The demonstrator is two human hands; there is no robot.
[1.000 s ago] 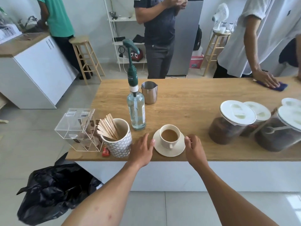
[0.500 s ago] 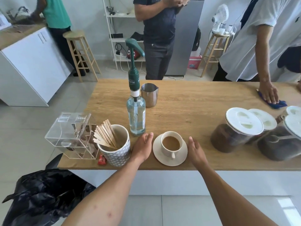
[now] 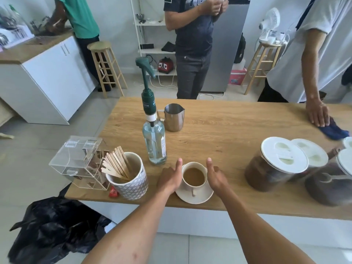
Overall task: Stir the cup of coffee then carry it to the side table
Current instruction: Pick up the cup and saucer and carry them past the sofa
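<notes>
Cup (image 3: 194,176) of coffee on saucer (image 3: 202,197), counter's (image 3: 228,130) near edge, with left hand (image 3: 169,178) and right hand (image 3: 216,178) flanking it, fingers straight, gripping nothing; no stirrer held, so stirring and carry judged pending.

White cup (image 3: 194,175) (milky coffee, seemingly near-full) upright on its saucer (image 3: 199,198).

The cup (image 3: 196,165) and saucer (image 3: 199,198) are cream, the coffee (image 3: 194,176) light brown. The worktop (image 3: 228,130) shows pale oak grain. At lower left, a white holder (image 3: 133,189) carries a grey triangle pattern, beside a red packet (image 3: 113,193). The clear bottle (image 3: 154,147) has a dark green pump (image 3: 148,103). At right, white lids (image 3: 283,155) top dark brown jars (image 3: 266,178); the cloth (image 3: 334,129) is navy.
</notes>
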